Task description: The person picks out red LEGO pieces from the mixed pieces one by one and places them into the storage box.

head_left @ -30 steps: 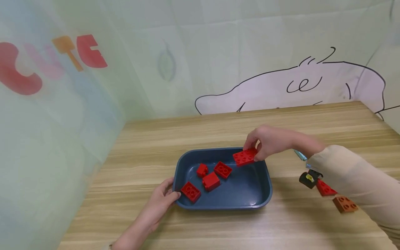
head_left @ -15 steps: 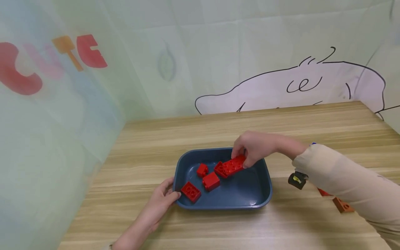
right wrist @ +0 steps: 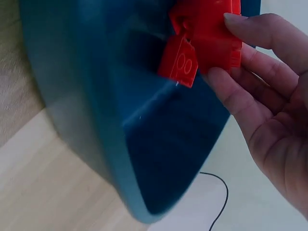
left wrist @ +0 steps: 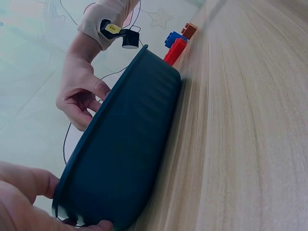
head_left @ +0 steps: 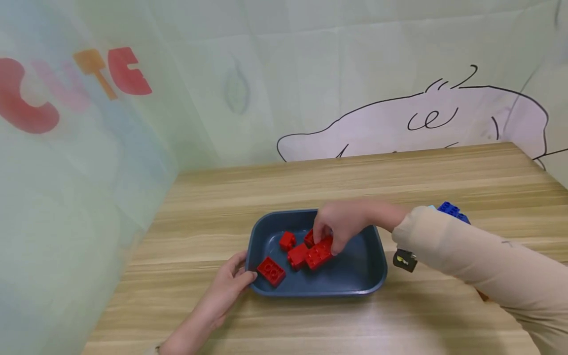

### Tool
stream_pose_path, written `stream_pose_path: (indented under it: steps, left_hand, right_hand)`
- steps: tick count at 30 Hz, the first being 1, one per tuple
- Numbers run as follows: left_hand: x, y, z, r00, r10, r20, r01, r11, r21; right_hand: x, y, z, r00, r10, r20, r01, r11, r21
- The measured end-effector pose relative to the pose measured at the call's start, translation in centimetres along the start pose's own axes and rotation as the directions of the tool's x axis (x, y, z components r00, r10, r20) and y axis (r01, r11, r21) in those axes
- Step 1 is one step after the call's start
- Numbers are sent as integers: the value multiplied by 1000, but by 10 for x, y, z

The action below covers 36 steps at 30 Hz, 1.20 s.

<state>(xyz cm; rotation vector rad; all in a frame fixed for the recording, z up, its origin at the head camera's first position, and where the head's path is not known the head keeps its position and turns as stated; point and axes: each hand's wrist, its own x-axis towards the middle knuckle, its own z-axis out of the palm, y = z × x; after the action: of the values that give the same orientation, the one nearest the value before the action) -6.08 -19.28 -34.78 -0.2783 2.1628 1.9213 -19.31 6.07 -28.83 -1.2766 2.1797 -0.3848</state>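
Note:
A dark blue plastic tray [head_left: 350, 276] rests on the wooden table. My left hand [head_left: 228, 281] grips its left end, the thumb at the rim. Over the inside of the tray, my right hand [head_left: 343, 222] pinches a red studded toy brick [head_left: 319, 254] between thumb and fingers. Around it in the tray lie other red bricks: one [head_left: 271, 271] near the left wall, a small one [head_left: 287, 240] behind, and a blocky one [head_left: 297, 256] that the held brick partly covers. Another red brick [head_left: 309, 238] is mostly hidden by my right fingers.
Blue bricks [head_left: 449, 208] lie right of the tray, partly behind the right sleeve [head_left: 461, 251]. In the left wrist view, a red brick [left wrist: 175, 51] and a brown-orange brick [left wrist: 189, 31] stand beyond the tray. A black wrist camera [head_left: 405, 260] hangs under the right cuff.
My right hand has carried the red brick left and toward me, from the tray's back right corner to the bricks near its middle. My left hand has stayed put.

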Motion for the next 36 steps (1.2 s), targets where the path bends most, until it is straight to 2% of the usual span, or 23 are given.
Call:
stream_pose_path:
  steps: [14,26,34,36]
  left_hand:
    - [0,1,-1,1000,2,10,-2,1000,-6]
    - [0,0,-1,1000,8,8,-8,1000,-14]
    - [0,0,-1,1000,6,5,-5,1000,-16]
    - [1,0,-1,1000,5,3,-5,1000,-13]
  right_hand:
    - [13,-8,16,993,-42,110,38,999,35]
    - [24,-9,28,985,-101,140,95,994,45]
    - [27,-9,32,987,-74,143,68,997,47]
    - [28,-6,33,986,-90,143,86,996,36]
